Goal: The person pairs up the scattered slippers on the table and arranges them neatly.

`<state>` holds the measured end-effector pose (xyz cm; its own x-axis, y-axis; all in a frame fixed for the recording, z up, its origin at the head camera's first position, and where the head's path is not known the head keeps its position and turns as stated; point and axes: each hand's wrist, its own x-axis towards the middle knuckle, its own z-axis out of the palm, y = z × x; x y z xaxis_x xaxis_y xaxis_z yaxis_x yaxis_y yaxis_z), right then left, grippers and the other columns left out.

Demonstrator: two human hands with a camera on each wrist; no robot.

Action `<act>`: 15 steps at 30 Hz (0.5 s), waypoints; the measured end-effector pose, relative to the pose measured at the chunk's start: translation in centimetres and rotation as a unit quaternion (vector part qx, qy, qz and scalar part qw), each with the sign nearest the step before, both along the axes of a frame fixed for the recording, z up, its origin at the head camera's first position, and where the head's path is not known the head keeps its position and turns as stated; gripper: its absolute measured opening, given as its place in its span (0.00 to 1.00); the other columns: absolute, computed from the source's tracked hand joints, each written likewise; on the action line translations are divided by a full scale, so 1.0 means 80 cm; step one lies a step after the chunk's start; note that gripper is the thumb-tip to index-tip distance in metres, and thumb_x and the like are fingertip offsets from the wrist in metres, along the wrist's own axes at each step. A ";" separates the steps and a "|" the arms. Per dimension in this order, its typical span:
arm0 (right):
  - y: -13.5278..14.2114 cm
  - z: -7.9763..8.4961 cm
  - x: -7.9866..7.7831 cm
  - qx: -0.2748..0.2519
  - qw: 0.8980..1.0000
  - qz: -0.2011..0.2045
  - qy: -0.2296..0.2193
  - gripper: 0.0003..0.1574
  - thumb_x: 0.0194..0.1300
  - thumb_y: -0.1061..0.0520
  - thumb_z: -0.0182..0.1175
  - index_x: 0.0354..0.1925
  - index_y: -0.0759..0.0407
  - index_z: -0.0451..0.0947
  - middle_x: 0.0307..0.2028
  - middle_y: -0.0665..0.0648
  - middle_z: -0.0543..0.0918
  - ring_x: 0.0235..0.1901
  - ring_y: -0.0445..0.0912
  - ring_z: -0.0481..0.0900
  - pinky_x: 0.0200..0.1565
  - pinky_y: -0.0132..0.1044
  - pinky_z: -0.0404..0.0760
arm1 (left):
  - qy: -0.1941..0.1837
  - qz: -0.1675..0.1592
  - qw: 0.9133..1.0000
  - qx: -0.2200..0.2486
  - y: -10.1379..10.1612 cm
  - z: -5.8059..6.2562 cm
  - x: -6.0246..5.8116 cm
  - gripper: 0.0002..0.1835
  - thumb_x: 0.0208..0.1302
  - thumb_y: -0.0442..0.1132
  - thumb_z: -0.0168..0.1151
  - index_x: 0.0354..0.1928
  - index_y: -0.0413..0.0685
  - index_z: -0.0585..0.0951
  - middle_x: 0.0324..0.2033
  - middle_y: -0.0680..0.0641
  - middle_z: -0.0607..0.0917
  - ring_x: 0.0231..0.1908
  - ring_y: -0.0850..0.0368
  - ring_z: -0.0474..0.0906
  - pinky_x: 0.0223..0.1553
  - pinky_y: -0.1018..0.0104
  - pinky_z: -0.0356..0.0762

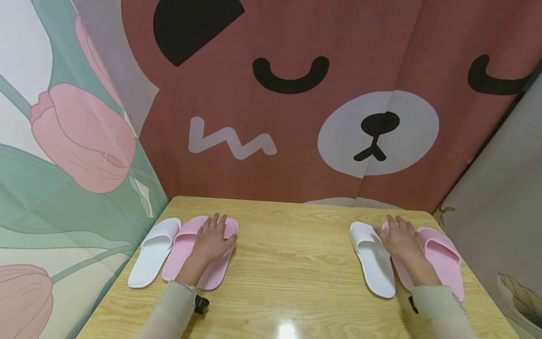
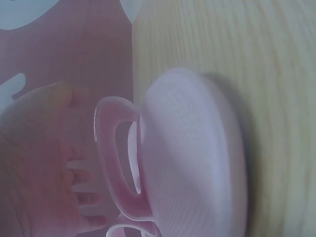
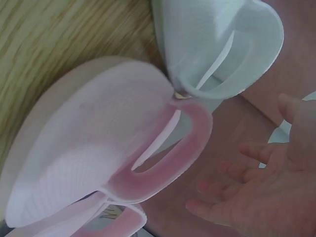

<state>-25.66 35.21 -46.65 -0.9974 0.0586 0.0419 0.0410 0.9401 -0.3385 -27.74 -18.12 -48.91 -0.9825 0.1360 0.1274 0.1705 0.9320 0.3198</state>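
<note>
My left hand (image 1: 211, 242) is over a pink slipper (image 1: 218, 274) on the left side of the table. In the left wrist view, a gap shows between that hand (image 2: 37, 163) and the slipper's strap (image 2: 106, 153); its fingers are spread. Beside it lie another pink slipper (image 1: 185, 247) and a white slipper (image 1: 149, 263). On the right, my right hand (image 1: 401, 242) is above the middle pink slipper (image 3: 98, 113), with fingers extended and apart from it. A white slipper (image 1: 375, 266) lies to its left, a pink slipper (image 1: 444, 266) to its right. Neither hand holds anything.
The wooden table (image 1: 288, 263) has bare wood between the two groups of slippers. Behind it hangs a brown curtain (image 1: 296, 179) with a bear's face. A tulip-print curtain (image 1: 84, 141) borders the left, a grey one (image 1: 499, 197) the right.
</note>
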 end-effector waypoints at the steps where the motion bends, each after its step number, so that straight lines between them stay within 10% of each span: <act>1: 0.002 0.000 0.000 0.001 1.000 0.000 -0.001 0.59 0.75 0.25 0.32 0.75 0.74 0.48 0.71 0.83 0.48 0.68 0.82 0.44 0.64 0.78 0.46 | 0.000 0.000 1.000 0.000 0.000 -0.001 0.000 0.44 0.69 0.60 0.54 0.77 0.38 0.60 0.76 0.30 0.56 0.74 0.27 0.51 0.70 0.31 0.52; 15: 0.022 -0.007 -0.005 -0.019 0.999 -0.018 -0.030 0.59 0.75 0.26 0.35 0.76 0.74 0.45 0.71 0.85 0.45 0.68 0.82 0.42 0.63 0.79 0.42 | -0.002 -0.003 1.000 -0.001 -0.001 -0.008 -0.002 0.43 0.69 0.59 0.55 0.75 0.36 0.61 0.75 0.29 0.57 0.73 0.26 0.53 0.69 0.32 0.54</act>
